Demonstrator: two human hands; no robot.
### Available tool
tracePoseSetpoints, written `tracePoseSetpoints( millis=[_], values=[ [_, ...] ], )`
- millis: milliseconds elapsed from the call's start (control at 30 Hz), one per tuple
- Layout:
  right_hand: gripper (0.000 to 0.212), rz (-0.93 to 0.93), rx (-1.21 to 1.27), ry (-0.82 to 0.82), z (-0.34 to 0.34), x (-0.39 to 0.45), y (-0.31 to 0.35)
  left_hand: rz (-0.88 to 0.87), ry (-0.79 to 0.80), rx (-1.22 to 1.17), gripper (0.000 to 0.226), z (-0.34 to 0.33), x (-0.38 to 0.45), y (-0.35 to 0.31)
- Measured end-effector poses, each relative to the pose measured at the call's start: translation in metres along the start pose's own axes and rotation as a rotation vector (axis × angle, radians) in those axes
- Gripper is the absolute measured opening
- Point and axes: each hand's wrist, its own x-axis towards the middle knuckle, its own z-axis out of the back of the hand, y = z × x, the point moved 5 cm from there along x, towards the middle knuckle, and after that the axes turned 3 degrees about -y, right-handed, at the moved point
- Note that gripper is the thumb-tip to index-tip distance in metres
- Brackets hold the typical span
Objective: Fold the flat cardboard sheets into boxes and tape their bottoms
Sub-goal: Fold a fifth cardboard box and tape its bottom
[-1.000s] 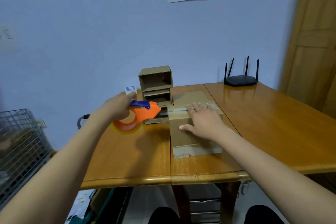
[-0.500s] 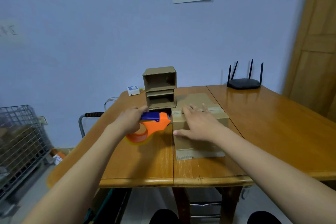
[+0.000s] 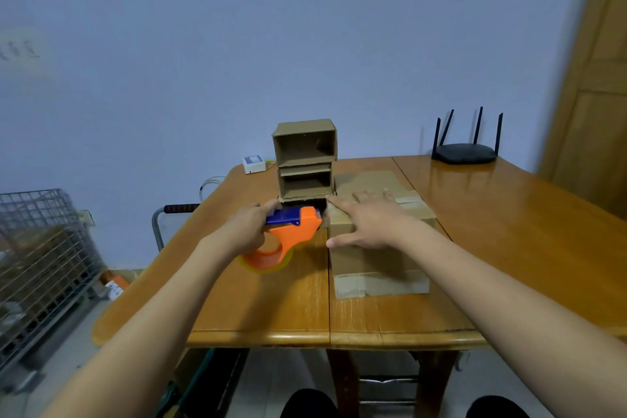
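A folded brown cardboard box [image 3: 380, 265] lies on the wooden table [image 3: 509, 231], with a strip of tape across its top. My right hand [image 3: 369, 222] presses flat on the box with straight fingers. My left hand [image 3: 247, 229] grips an orange and blue tape dispenser [image 3: 288, 236], whose nose touches the box's left top edge. Two folded boxes [image 3: 305, 159] stand stacked behind the dispenser, open sides facing me. A flat cardboard sheet [image 3: 366, 180] lies behind the held box.
A black router [image 3: 464, 153] sits at the table's back right. A small white device [image 3: 253, 163] rests at the back left edge. A wire cage [image 3: 40, 265] and a cart handle [image 3: 176, 209] stand left of the table. A wooden door [image 3: 597, 78] is at right.
My left hand has brought the tape dispenser down and right until its nose meets the box's left edge. My right hand stays pressed on the box.
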Motion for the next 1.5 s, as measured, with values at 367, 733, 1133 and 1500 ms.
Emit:
tracePoseSetpoints(
  millis=[367, 733, 1133, 1500],
  values=[
    [0.098, 0.0, 0.027, -0.023, 0.001, -0.001, 0.001, 0.054, 0.037, -0.049, 0.06, -0.001, -0.011, 0.027],
    [0.101, -0.02, 0.02, -0.033, -0.001, 0.0, 0.004, -0.054, 0.089, 0.242, 0.058, -0.009, 0.0, -0.022],
    [0.103, -0.007, 0.02, -0.042, -0.006, -0.003, 0.003, -0.061, 0.459, 0.449, 0.062, -0.005, 0.025, -0.058],
    [0.101, 0.014, -0.005, -0.04, -0.011, 0.0, -0.002, 0.453, 0.483, 0.033, 0.034, -0.034, 0.004, 0.027]
  ],
)
